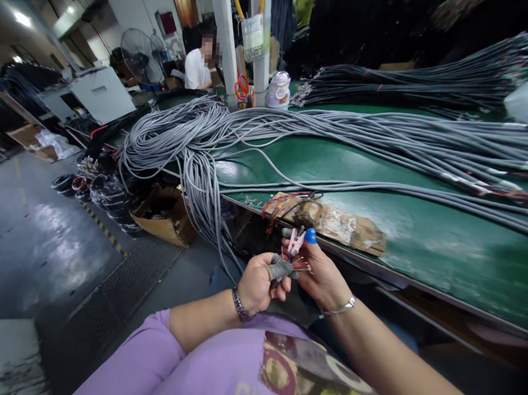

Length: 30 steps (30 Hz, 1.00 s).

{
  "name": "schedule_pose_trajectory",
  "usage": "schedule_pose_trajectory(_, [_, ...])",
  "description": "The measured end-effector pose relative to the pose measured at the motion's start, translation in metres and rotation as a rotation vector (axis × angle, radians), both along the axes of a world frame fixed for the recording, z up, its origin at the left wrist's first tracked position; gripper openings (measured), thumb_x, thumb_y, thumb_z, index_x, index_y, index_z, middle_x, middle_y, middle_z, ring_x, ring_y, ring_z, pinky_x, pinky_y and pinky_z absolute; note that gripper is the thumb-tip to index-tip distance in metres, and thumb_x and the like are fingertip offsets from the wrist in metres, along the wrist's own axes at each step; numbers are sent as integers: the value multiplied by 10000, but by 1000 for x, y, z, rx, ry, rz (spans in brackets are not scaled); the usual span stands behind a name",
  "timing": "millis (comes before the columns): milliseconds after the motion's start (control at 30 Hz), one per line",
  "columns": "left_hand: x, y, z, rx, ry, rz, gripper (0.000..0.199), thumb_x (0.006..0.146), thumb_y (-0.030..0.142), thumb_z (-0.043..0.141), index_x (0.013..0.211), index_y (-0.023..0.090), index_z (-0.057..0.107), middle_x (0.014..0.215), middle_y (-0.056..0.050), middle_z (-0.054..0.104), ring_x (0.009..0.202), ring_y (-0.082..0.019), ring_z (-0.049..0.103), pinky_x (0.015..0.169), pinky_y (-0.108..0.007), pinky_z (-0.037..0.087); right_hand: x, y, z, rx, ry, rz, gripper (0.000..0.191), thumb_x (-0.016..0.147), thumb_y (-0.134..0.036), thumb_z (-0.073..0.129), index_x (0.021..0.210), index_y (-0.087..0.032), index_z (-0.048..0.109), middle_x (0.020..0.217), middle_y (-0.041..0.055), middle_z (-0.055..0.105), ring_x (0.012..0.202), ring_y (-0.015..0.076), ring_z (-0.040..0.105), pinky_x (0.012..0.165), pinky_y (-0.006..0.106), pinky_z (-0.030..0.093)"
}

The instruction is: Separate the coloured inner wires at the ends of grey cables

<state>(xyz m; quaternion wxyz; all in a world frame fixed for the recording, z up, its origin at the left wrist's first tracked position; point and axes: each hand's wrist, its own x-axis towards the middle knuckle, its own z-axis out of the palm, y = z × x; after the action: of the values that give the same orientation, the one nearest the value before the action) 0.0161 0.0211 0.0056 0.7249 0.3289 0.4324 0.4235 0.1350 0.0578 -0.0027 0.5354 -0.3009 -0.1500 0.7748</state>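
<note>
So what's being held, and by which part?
Left hand: thin multicoloured wires, near their splayed ends. Right hand: small pink plastic clip; exact hold unclear.

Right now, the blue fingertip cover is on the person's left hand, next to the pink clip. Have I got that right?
Not quite: the hand is wrong. The head view shows the blue fingertip cover on the person's right hand, next to the pink clip.

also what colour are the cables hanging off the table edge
The cables are grey, clearest in the head view.
</note>
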Motion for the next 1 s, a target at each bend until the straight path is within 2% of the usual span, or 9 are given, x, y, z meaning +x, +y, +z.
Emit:
schedule_pose_trajectory(167, [-3, -5, 0, 46, 10, -21, 353, 643, 439, 715, 622, 153, 509, 464, 14, 566, 293, -64, 447, 291, -169, 193, 2, -5, 0, 18, 14, 26, 420, 692, -618, 682, 727, -199, 689, 710, 17, 696, 585, 120, 599, 563, 249, 502])
schedule_pose_trajectory(300, [-5, -11, 0, 78, 7, -7, 350, 648, 439, 715, 621, 155, 514, 466, 14, 572, 293, -67, 452, 290, -173, 194, 7, -5, -1, 33, -49, 75, 353, 720, -547, 700, 786, -201, 708, 697, 15, 681, 573, 120, 588, 556, 254, 491])
schedule_pose_trajectory(400, [-4, -12, 2, 92, 1, 46, 351, 657, 442, 710, 621, 156, 510, 477, 13, 579, 301, -66, 460, 297, -172, 206, 8, -6, -1, 75, -126, 47, 313, 722, -497, 718, 811, -197, 716, 688, 18, 679, 563, 121, 577, 542, 254, 472])
schedule_pose_trajectory(600, [1, -8, 4, 81, -10, 108, 304, 669, 395, 690, 622, 156, 507, 475, 15, 572, 306, -66, 463, 300, -173, 192, 7, -6, -2, 103, -168, -14, 348, 692, -522, 737, 775, -185, 713, 688, 12, 675, 599, 122, 574, 578, 249, 467])
schedule_pose_trajectory(800, [4, -6, 2, 66, -11, 104, 306, 669, 406, 689, 645, 157, 514, 487, 21, 574, 313, -62, 461, 309, -173, 206, 8, -1, -2, 24, -64, 97, 373, 711, -542, 710, 768, -174, 717, 638, 26, 676, 548, 155, 580, 569, 297, 474])
schedule_pose_trajectory(1000, [5, -4, -1, 64, 29, 92, 313, 678, 419, 681, 644, 155, 515, 490, 19, 575, 315, -60, 461, 310, -174, 197, 5, 1, -3, 0, -22, 56, 308, 697, -498, 745, 735, -195, 707, 637, 5, 685, 556, 133, 590, 547, 260, 472])
